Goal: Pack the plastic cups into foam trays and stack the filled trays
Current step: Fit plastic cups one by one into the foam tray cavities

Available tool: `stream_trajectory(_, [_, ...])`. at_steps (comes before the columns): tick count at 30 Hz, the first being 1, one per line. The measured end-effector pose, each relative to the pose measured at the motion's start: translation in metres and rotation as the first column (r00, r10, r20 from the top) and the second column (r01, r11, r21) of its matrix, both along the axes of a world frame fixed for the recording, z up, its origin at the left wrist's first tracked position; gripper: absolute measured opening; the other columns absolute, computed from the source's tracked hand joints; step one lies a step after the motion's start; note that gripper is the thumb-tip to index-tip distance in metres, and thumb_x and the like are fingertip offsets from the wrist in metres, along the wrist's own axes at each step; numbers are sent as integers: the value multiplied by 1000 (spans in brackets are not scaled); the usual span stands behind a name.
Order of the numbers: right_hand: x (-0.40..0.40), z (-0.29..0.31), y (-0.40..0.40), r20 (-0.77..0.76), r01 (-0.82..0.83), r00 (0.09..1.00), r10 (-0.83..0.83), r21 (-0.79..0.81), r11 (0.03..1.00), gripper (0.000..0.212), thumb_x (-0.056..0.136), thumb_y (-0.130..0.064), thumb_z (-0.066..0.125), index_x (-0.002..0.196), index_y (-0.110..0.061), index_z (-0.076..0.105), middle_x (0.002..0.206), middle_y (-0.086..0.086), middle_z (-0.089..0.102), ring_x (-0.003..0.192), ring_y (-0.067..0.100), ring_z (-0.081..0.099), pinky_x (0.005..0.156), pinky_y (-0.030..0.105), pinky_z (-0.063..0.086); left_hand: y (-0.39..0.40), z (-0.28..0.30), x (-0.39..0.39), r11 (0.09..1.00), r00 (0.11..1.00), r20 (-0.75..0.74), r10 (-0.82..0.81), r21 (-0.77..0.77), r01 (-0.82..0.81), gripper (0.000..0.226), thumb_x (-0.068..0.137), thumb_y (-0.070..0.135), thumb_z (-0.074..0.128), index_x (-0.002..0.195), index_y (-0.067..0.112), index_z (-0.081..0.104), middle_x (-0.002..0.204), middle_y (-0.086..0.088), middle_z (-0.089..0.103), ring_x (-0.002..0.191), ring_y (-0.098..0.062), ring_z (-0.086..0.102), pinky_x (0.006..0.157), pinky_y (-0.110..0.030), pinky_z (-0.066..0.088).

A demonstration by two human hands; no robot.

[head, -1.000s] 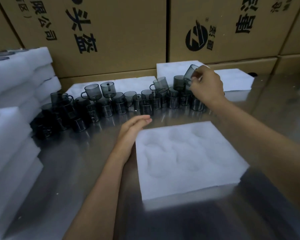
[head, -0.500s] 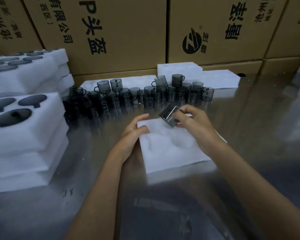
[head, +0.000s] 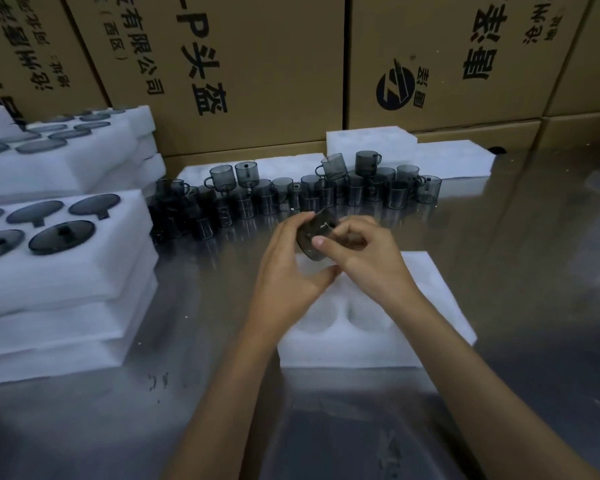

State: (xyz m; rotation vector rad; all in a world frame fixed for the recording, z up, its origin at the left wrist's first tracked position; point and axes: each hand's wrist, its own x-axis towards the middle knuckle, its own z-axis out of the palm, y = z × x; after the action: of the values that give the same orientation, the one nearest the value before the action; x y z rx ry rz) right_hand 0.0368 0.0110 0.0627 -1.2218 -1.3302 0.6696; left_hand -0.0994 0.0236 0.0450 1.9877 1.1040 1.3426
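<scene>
Nearest lies a white foam tray [head: 430,306] with round hollows on the steel table [head: 516,237]. Above its far edge, the left hand [head: 288,268] and right hand [head: 364,254] both grip one smoky, translucent plastic cup [head: 315,233], tilted. Beyond stands a row of matching handled cups [head: 326,194].

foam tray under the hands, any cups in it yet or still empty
Empty where visible: the foam tray shows bare white pockets; the hands hide part. The smoky cup is held above it.

Cardboard boxes [head: 257,64] bear upside-down black Chinese print, including "有限公司" and "西区".
</scene>
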Motion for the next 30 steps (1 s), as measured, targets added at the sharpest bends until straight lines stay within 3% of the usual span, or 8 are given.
stream_trajectory(2, [-1, 3, -2, 74, 10, 997, -16, 83, 996, 22, 76, -18, 85, 82, -14, 64, 100, 3, 55, 83, 14, 62, 78, 21, 52, 0, 4, 2, 999, 999, 40, 35, -18, -35, 68, 74, 19, 86, 132, 25, 51, 128, 8, 59, 117, -6, 58, 96, -21, 48])
stream_trajectory(4, [4, 7, -7, 30, -32, 999, 29, 112, 993, 27, 79, -27, 84, 93, -22, 61, 104, 1, 58, 80, 12, 62, 73, 22, 53, 1, 8, -1, 993, 978, 207, -34, -108, 58, 64, 73, 11, 87, 127, 19, 55, 123, 4, 66, 114, -11, 63, 99, -29, 50])
stream_trajectory(7, [19, 9, -15, -28, -72, 997, 72, -4, 997, 23, 90, -38, 70, 109, -30, 63, 109, -7, 65, 91, 15, 67, 80, 32, 56, 5, 9, -15, 944, 921, 357, -156, -220, 245, 68, 67, 7, 89, 126, 15, 57, 123, 0, 69, 116, -15, 65, 105, -37, 48])
stream_trajectory(10, [23, 5, -20, -22, -131, 991, 130, -108, 985, 14, 93, -34, 66, 102, -25, 72, 96, -6, 73, 80, 3, 66, 74, 22, 55, 7, 7, -25, 898, 907, 349, -235, -281, 340, 69, 66, 15, 87, 126, 13, 53, 123, -4, 70, 118, -18, 64, 104, -35, 47])
stream_trajectory(15, [18, 2, -21, -103, -150, 985, 138, -116, 982, 20, 85, -23, 78, 90, -11, 63, 87, 7, 71, 75, 12, 67, 72, 24, 57, 8, 5, -32, 919, 944, 220, -246, -257, 299, 65, 74, 12, 79, 134, 15, 54, 130, 3, 65, 125, -10, 58, 108, -28, 42])
stream_trajectory(21, [20, -4, -19, -6, -149, 989, 150, -175, 973, 30, 79, -25, 84, 81, -3, 63, 79, 5, 74, 73, 16, 68, 70, 20, 48, 9, 5, -34, 935, 972, 84, -221, -266, 236, 70, 80, -7, 75, 136, 32, 58, 135, 5, 59, 128, -13, 54, 114, -46, 38])
stream_trajectory(26, [19, -6, -20, 64, -200, 974, 217, -206, 958, 28, 82, -30, 80, 78, -4, 70, 72, -1, 74, 67, 5, 65, 63, 11, 46, 7, 5, -34, 898, 961, 152, -232, -347, 272, 64, 64, 33, 77, 127, 29, 64, 127, 12, 67, 125, -6, 56, 110, -35, 42])
stream_trajectory(30, [20, -8, -18, 91, -168, 978, 190, -208, 964, 26, 85, -32, 78, 78, -8, 72, 78, 2, 73, 68, 7, 60, 65, 14, 43, 9, -3, -34, 868, 945, 242, -221, -393, 303, 38, 87, 34, 71, 124, 28, 68, 126, 9, 68, 125, -7, 58, 115, -42, 38])
